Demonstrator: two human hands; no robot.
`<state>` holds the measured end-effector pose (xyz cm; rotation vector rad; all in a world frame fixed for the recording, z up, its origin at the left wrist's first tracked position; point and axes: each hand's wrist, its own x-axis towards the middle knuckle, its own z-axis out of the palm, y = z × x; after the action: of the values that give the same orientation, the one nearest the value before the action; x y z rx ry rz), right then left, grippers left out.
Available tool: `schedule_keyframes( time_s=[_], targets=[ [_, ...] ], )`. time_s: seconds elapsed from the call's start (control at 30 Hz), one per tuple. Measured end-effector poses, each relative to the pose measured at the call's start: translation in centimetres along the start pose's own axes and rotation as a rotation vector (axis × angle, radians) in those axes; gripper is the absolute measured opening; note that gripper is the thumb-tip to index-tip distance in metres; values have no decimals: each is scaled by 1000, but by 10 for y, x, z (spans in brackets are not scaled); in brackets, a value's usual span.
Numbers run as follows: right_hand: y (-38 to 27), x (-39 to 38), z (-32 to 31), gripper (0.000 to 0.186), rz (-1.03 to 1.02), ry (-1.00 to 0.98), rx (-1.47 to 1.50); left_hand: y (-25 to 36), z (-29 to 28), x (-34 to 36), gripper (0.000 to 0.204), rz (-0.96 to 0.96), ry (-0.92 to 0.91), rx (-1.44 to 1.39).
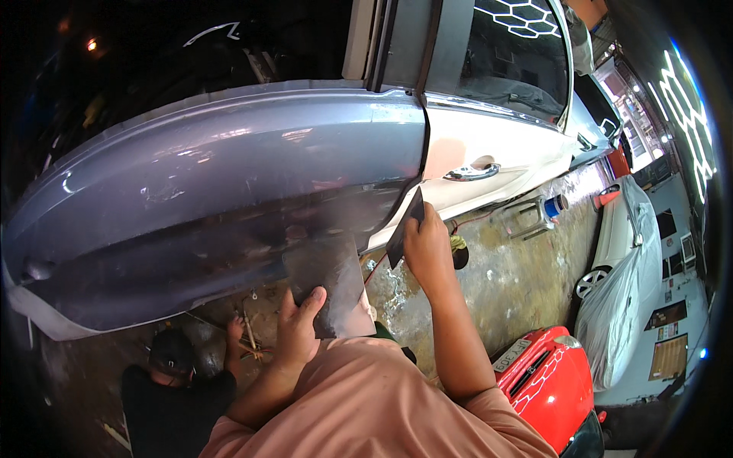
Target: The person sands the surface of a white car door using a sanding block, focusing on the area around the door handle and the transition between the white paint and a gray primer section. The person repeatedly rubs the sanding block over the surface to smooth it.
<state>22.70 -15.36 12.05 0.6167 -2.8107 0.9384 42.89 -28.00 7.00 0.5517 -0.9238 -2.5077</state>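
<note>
My left hand [299, 324] grips a flat square dark plate [328, 282] with pale smears, held in front of the lower part of a car's glossy grey-blue panel [198, 160]. My right hand [427, 244] holds a thin dark flat spreader [401, 233] upright, beside the seam between the grey panel and a white door [519, 164]. The white door has a beige patch near its chrome handle [473, 174]. Whether the spreader touches the bodywork is unclear.
At the lower left a co-worker in a dark cap [172, 351] crouches by the car. A stool [531, 221] with a blue container [555, 206] stands on the stained floor [489, 267]. A red car [565, 389] and a covered white car [618, 290] are at the right.
</note>
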Motion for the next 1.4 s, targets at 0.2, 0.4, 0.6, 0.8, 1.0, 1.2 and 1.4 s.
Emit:
schedule_keyframes(
  time_s=[0.2, 0.4, 0.6, 0.8, 1.0, 1.2, 1.4],
  targets=[
    [-6, 11, 4, 26, 41, 11, 25, 1, -15, 20, 41, -32, -22, 26],
    [2, 19, 24, 24, 120, 55, 84, 5, -17, 27, 40, -24, -24, 43],
    [2, 22, 30, 23, 123, 120, 92, 12, -20, 34, 41, -38, -65, 43],
    [-15, 32, 11, 26, 64, 123, -23, 14, -19, 38, 42, -38, -81, 36],
    [-47, 45, -33, 24, -21, 85, -82, 6, -20, 35, 40, -136, -117, 50],
    [-62, -13, -104, 36, -79, -11, 32, -13, -19, 30, 40, -183, -125, 9],
    [-16, -90, -73, 53, -342, -124, 256, -21, 22, 44, 46, -214, -117, -171]
  ],
)
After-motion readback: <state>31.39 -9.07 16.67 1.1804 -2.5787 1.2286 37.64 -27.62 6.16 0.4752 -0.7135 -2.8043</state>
